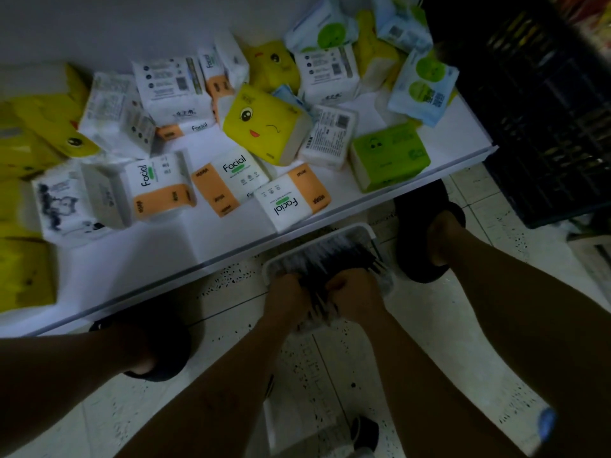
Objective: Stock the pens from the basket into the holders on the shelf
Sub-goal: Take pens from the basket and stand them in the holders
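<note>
Pens (334, 259) are lying in a heap in a shallow, pale plastic basket (360, 230) that is sitting on the speckled tile floor (429, 325), just below the front edge of the white shelf (165, 246). They are looking slim & dark, prob. black, w/ pale ends fanning toward the far rim. The pic is dim & blurred, so caps and print are not showing.

Both hands are reaching down into the near end of the basket. The left hand (287, 292) is curling its fingers round a bunch of pens. The right hand (355, 292) is doing the same right beside it, knuckles up, w/ a dark bundle sticking out btwn the two toward the camera. The hands are almost touching.

The shelf is carrying a loose jumble of tissue packs (264, 123): yellow ones w/ cartoon faces, white & orange ones marked "Facial", a green one, and pale blue ones at the back.

A dark slatted crate (545, 110) is standing at the right end of the shelf. The person's bare legs are straddling the basket, each foot in a dark slipper (426, 226).
</note>
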Tool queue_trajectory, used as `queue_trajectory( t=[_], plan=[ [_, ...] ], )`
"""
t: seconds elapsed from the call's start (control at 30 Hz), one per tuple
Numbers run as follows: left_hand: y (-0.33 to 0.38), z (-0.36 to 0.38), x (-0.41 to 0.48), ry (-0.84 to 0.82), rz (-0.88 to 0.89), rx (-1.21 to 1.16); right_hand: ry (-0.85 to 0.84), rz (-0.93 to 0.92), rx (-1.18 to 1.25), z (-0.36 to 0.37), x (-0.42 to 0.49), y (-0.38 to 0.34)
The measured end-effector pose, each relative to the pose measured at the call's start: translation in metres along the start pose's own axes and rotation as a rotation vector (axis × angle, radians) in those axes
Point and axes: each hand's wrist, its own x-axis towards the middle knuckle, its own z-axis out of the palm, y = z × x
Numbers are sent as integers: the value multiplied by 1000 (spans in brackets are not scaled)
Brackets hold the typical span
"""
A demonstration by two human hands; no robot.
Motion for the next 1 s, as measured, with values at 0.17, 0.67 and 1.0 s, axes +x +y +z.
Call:
queue_trajectory(
  t=[0.17,0.67,1.0],
  plan=[
    [2,-1,9,56,-112,-8,-51,123,229,-3,-1,18],
    [18,-5,21,39,-195,-118,-119,259,491,2,-12,26],
    [11,-17,-11,38,-270,-461,-21,229,458,0,-14,18]
  ],
)
